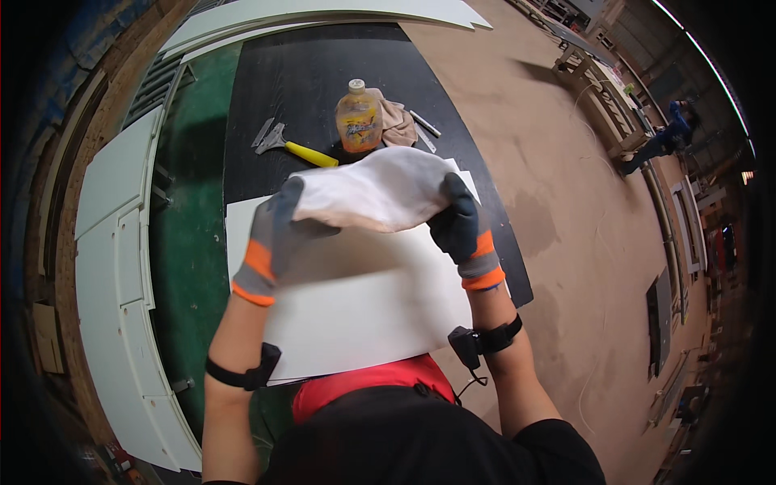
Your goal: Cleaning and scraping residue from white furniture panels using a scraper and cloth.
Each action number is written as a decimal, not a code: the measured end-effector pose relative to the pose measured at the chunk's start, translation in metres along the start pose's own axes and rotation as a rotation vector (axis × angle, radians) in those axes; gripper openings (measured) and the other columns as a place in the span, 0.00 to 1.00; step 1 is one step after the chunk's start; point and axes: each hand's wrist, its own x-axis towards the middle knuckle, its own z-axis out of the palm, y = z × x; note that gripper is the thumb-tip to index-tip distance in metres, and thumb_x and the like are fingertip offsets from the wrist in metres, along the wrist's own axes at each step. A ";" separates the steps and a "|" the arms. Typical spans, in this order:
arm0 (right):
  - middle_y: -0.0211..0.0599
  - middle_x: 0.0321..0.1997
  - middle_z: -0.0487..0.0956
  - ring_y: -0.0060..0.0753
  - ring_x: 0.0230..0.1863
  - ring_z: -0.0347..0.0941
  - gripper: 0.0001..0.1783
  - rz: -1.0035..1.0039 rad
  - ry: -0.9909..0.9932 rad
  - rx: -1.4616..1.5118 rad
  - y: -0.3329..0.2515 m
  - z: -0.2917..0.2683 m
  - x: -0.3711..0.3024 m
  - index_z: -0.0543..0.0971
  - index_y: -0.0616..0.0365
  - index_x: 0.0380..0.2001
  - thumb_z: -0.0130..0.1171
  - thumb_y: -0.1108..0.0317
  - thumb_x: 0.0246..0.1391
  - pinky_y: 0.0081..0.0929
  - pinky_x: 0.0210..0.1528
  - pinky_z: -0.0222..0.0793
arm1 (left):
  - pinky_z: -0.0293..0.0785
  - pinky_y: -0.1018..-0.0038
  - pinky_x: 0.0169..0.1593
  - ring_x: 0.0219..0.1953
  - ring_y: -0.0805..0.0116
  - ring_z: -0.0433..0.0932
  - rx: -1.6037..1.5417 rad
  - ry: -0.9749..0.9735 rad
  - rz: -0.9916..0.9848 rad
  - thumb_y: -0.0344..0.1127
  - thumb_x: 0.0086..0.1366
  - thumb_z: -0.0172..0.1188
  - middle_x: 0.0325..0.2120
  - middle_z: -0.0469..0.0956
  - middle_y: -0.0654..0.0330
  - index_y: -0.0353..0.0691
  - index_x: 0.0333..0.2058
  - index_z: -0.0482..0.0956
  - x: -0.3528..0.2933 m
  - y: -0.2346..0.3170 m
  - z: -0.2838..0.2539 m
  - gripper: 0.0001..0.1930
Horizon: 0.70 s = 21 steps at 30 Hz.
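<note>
Stretched between my two gloved hands is a white cloth (376,190), raised above a white panel (356,315). My left hand (283,222), in a grey and orange work glove and a little blurred, grips the cloth's left end. At the other end, my right hand (459,218) pinches it between thumb and fingers. Just beyond the cloth stand a plastic bottle (358,117) of yellowish liquid and a crumpled beige rag (396,123). A scraper (295,148) with a yellow handle lies left of the bottle.
The panel rests on a black tabletop (283,81). A marker (425,123) lies by the rag. More white panels (121,275) line the left side, past a green surface (194,162). At the far right a person (667,137) stands near a wooden workbench (602,97).
</note>
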 end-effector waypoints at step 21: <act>0.54 0.67 0.61 0.55 0.67 0.59 0.32 -0.240 -0.231 -1.837 0.027 0.015 0.020 0.72 0.49 0.58 0.64 0.56 0.49 0.39 0.66 0.59 | 0.50 0.56 0.67 0.67 0.47 0.53 1.672 0.251 0.193 0.51 0.58 0.60 0.62 0.60 0.45 0.51 0.52 0.77 0.002 -0.060 -0.103 0.24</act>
